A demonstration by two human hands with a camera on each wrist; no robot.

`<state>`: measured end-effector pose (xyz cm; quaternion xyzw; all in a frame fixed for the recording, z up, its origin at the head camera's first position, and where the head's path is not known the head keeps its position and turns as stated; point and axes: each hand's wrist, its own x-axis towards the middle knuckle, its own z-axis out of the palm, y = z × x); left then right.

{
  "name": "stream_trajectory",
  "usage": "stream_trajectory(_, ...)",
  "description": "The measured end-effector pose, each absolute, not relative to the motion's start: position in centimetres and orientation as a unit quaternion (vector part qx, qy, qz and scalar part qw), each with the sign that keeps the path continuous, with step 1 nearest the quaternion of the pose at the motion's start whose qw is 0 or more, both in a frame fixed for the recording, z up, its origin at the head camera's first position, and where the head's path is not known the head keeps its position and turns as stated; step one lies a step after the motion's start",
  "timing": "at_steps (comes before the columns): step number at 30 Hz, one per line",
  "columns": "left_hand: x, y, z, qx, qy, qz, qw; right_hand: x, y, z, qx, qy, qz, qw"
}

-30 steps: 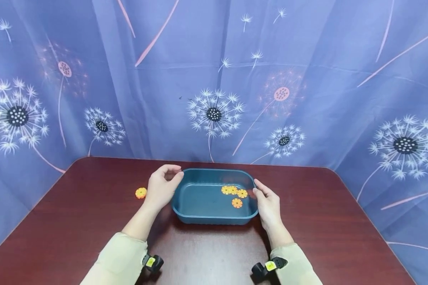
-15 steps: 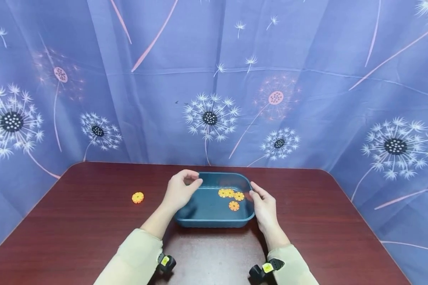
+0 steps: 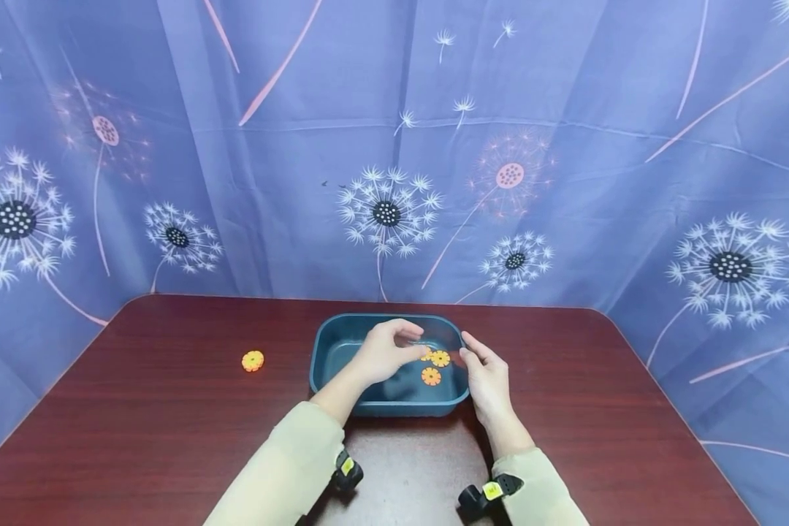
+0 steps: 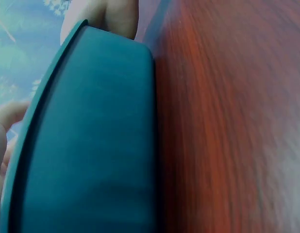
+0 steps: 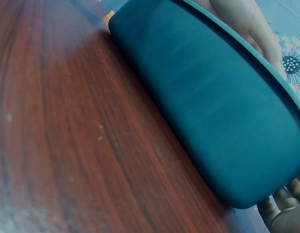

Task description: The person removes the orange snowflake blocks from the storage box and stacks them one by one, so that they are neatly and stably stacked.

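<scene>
Teal tub [image 3: 408, 409] on the desk [image 3: 138, 409], near the middle of the back edge, with its long sides running along that edge. At its right end, the right hand [image 3: 489, 378], gripping the rim with thumb and fingers. Above its inside, stretched in over the front left corner, the left hand [image 3: 386, 353], with thumb and fingertips apart. Close to that thumb, toward the tub's right end, yellow discs [image 3: 440, 358], one partly covered; just in front of them, an orange disc [image 3: 430, 376], flat on the tub floor.

Compared with half a second ago, left hand farther right, from over the tub's left end to over its middle, with the leftmost yellow disc now out of sight behind it; right hand and tub as then.

Well left of the tub, toward the desk's back left corner, a yellow-orange piece [image 3: 253, 361], unmoved. Beyond the back edge, a blue dandelion-print curtain [image 3: 302, 197]
</scene>
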<state>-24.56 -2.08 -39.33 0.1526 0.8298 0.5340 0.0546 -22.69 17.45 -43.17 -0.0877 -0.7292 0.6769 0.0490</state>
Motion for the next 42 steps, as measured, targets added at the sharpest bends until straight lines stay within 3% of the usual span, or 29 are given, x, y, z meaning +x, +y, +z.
stream_trajectory(6,-25.5,-0.7,-40.2,0.171,0.813,0.547,0.101,-22.6,17.6,-43.3,-0.091,-0.730,0.676,0.051)
stream_trajectory(20,-25.5,0.0,-41.0,0.165,0.839,0.501,0.137,-22.0,17.4,-43.4,-0.097,-0.738,0.666,0.048)
stream_trajectory(33,-25.9,-0.4,-42.4,0.170,0.855,0.463,0.162,-22.4,16.9,-43.6,-0.090,-0.737,0.667,0.055)
stream_trajectory(42,-26.5,0.2,-42.5,0.180,0.880,0.416,0.144,-22.6,17.1,-43.2,-0.088,-0.738,0.667,0.059)
